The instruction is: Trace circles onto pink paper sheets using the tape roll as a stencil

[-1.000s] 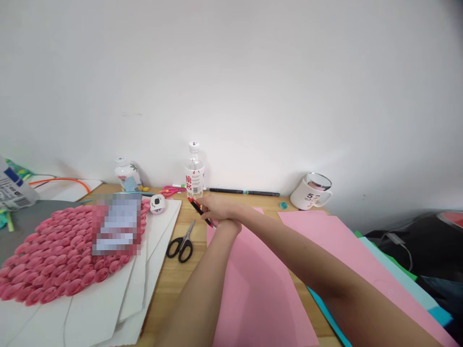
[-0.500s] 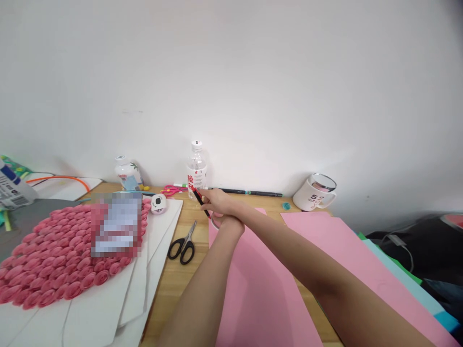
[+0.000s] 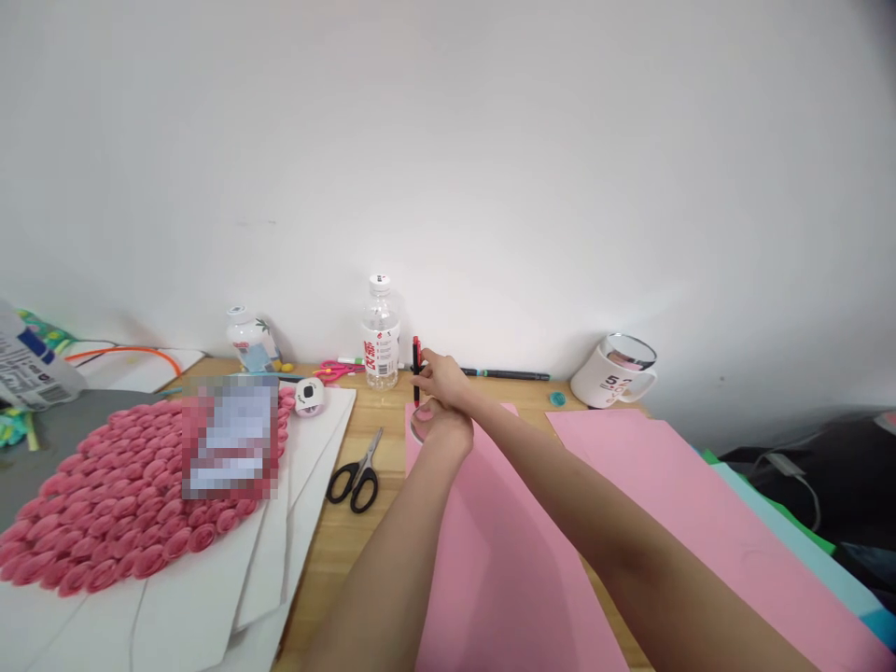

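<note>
In my right hand (image 3: pixel 442 381) a red and black pen (image 3: pixel 416 366) stands nearly upright, its lower end at the far left corner of a pink paper sheet (image 3: pixel 508 560). My right wrist crosses beyond my left wrist. My left hand (image 3: pixel 442 427) bends over a round, silver-rimmed object (image 3: pixel 415 431) lying on that corner, with its fingers mostly hidden. The kind of round object cannot be made out. Black-handled scissors (image 3: pixel 358 476) lie on the wooden table left of the sheet. A clear plastic bottle (image 3: pixel 382 336) stands just behind, left of the pen.
Pink paper roses (image 3: pixel 119 523) cover white board on the left, under a blurred patch. A white tape dispenser (image 3: pixel 309 398) and a white jar (image 3: pixel 250 338) stand near it. On the right are a white mug (image 3: pixel 610 375), a teal cap (image 3: pixel 557 399) and more pink paper (image 3: pixel 693 504).
My right hand has shifted slightly right and turned the pen from a leftward slant to nearly upright. The left hand stays on the round object. The view has moved slightly.
</note>
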`<state>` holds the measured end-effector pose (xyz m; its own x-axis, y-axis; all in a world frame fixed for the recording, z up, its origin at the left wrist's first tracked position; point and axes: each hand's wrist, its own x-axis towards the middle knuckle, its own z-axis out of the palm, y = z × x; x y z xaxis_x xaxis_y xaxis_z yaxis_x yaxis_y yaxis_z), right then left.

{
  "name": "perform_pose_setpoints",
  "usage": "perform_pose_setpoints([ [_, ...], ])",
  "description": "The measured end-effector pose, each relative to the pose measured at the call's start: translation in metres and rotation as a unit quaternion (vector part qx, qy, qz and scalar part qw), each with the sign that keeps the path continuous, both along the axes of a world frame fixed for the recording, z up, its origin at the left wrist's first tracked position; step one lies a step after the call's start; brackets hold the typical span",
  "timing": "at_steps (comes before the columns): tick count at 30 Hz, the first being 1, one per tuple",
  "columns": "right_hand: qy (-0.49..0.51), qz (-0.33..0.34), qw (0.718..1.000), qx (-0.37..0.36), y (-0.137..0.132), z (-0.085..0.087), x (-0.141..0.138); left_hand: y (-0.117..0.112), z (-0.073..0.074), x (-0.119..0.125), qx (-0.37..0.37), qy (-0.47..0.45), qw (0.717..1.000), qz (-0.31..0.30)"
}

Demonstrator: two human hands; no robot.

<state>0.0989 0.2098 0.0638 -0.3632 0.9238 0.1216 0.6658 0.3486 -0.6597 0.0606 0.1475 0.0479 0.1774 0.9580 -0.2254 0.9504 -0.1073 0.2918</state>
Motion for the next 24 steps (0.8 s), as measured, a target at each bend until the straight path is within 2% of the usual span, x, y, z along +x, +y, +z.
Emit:
perform_pose_setpoints([
  [3, 0.030, -0.059, 0.998, 0.001, 0.004, -0.003, 0.015, -0.008, 0.008, 0.000, -0.024, 0.059, 0.998, 0.016],
  [5, 0.088, -0.114, 0.990, -0.002, 0.003, -0.006, 0.030, -0.013, 0.014, 0.000, -0.022, 0.079, 0.997, 0.012],
  [6, 0.136, -0.148, 0.980, -0.008, 0.001, -0.007, 0.039, -0.015, 0.017, -0.001, -0.020, 0.085, 0.996, 0.006],
  [8, 0.256, -0.227, 0.939, -0.025, -0.009, -0.011, 0.059, -0.018, 0.022, -0.004, -0.013, 0.091, 0.996, -0.011],
  [11, 0.391, -0.304, 0.868, -0.041, -0.041, -0.017, 0.090, -0.022, 0.028, -0.013, 0.004, 0.092, 0.995, -0.045],
  [15, 0.435, -0.351, 0.827, -0.059, -0.110, -0.024, 0.117, -0.029, 0.031, -0.031, 0.041, 0.084, 0.992, -0.090],
  [18, 0.414, -0.363, 0.829, -0.096, -0.161, -0.026, 0.123, -0.035, 0.022, -0.047, 0.062, 0.066, 0.990, -0.104],
  [20, 0.409, -0.352, 0.834, -0.117, -0.185, -0.028, 0.123, -0.038, 0.010, -0.057, 0.100, 0.006, 0.989, -0.112],
  [24, 0.407, -0.337, 0.839, -0.128, -0.205, -0.032, 0.122, -0.043, -0.016, -0.071, 0.156, -0.104, 0.975, -0.115],
])
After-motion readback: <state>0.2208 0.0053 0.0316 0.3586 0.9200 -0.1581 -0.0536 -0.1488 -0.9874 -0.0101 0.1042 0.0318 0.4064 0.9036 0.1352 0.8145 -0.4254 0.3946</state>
